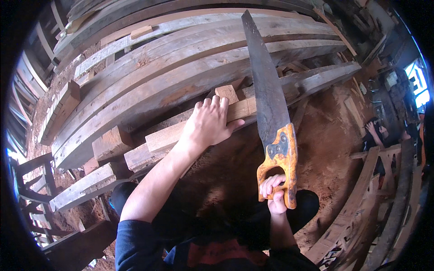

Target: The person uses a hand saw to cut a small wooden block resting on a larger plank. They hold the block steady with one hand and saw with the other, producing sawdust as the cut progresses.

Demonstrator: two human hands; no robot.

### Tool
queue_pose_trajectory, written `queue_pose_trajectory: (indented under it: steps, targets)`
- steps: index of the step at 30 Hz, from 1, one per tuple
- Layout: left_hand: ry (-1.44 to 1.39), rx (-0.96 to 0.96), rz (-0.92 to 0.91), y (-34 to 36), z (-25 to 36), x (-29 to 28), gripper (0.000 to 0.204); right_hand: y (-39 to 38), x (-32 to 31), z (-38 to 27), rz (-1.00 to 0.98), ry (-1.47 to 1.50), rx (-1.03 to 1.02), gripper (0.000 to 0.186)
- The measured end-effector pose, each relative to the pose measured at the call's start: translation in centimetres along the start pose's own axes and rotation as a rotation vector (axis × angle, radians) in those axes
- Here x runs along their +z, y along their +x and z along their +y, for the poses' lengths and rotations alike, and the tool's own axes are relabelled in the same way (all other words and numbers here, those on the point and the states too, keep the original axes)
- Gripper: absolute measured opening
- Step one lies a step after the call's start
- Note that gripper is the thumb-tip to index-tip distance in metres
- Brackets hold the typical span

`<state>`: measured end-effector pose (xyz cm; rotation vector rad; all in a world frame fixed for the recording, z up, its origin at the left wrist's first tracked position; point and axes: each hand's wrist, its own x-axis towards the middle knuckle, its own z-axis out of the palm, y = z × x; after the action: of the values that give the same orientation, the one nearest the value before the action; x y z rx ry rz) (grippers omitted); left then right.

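Note:
My left hand (208, 122) rests on a pale wooden batten (162, 135), fingers bent over its top and thumb pointing right along it. A short wood block (226, 92) lies just behind those fingers. My right hand (275, 194) grips the worn yellow wooden handle (288, 158) of a handsaw. Its long, dark toothed blade (266, 86) points away from me over the batten, just right of my left thumb; whether the teeth touch the wood I cannot tell. Beneath the batten, weathered timber beams (88, 185) run diagonally, with cut blocks (110, 142) among them.
Long stacked beams (149, 86) span the far side. Loose timber (27, 95) stands at the left. Reddish dirt floor (323, 131) shows below. At the right are curved planks (352, 212) and another person's arms (374, 133), near a bright opening (416, 81).

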<state>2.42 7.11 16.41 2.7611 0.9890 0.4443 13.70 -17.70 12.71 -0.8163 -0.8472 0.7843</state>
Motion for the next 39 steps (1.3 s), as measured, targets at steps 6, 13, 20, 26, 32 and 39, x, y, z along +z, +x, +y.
queue_pose_trajectory:
  steps: [6,13,20,26,32,39]
  targets:
    - [-0.065,-0.034,-0.110,0.1,0.0,-0.6,0.081,1.0,1.7,-2.3,-0.014,-0.017,0.069,0.036]
    - [-0.050,-0.015,-0.029,-0.1,0.1,-0.7,0.070,2.0,3.4,-3.4,0.031,0.070,0.107,0.024]
    - [-0.137,-0.047,-0.089,0.0,-0.1,-0.7,0.071,1.2,4.3,-4.7,0.006,0.104,0.155,0.027]
    - [-0.144,-0.061,-0.110,0.2,0.1,-1.1,0.070,0.8,5.0,-4.7,0.029,0.052,0.169,0.028]
    - [-0.132,-0.039,-0.078,0.1,0.0,-1.0,0.070,0.7,5.1,-4.5,0.086,0.031,0.176,0.027]
    - [-0.124,-0.027,-0.046,0.1,0.0,-0.8,0.070,0.4,5.3,-4.4,0.067,0.002,0.188,0.026]
